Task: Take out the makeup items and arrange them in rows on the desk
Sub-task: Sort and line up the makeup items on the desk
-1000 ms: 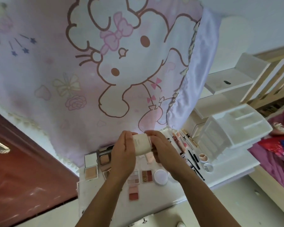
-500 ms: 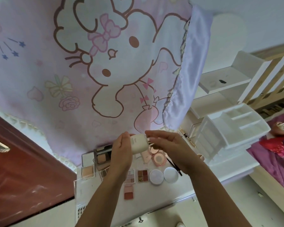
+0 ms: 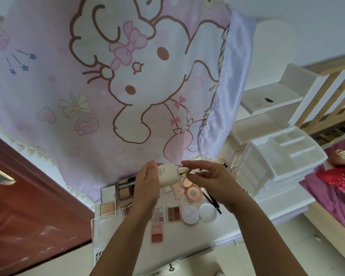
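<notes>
left hand (image 3: 145, 188): fingers (image 3: 149, 172) wrapped round a small cream bottle (image 3: 167, 176), gripping it in the air above the back of the worktop (image 3: 187, 244). right hand (image 3: 213, 181): fingers (image 3: 195, 163) pinching the pale nub at the bottle's right end, cap or nozzle i can't tell. the bottle lies roughly sideways between my two hands, with small unreadable print near its left end.

just under my right hand an open pink round compact (image 3: 193, 193) sits on the worktop, with a black pencil (image 3: 213, 201) slanting beside it. nearer me is a row: lilac eyeshadow palette (image 3: 157, 214), brown-red palette (image 3: 173, 214), white round compact (image 3: 190, 215), white round lid (image 3: 208, 212), each just beside the next. a pink blush pan (image 3: 157, 233) lies alone in front of the lilac palette.

left of my left wrist is an open beige powder compact (image 3: 108, 205), and behind it a brown-cased compact (image 3: 125, 191). a white drawer organizer (image 3: 277, 162) stands at the worktop's right end. a pink cartoon curtain (image 3: 108, 86) hangs behind.
</notes>
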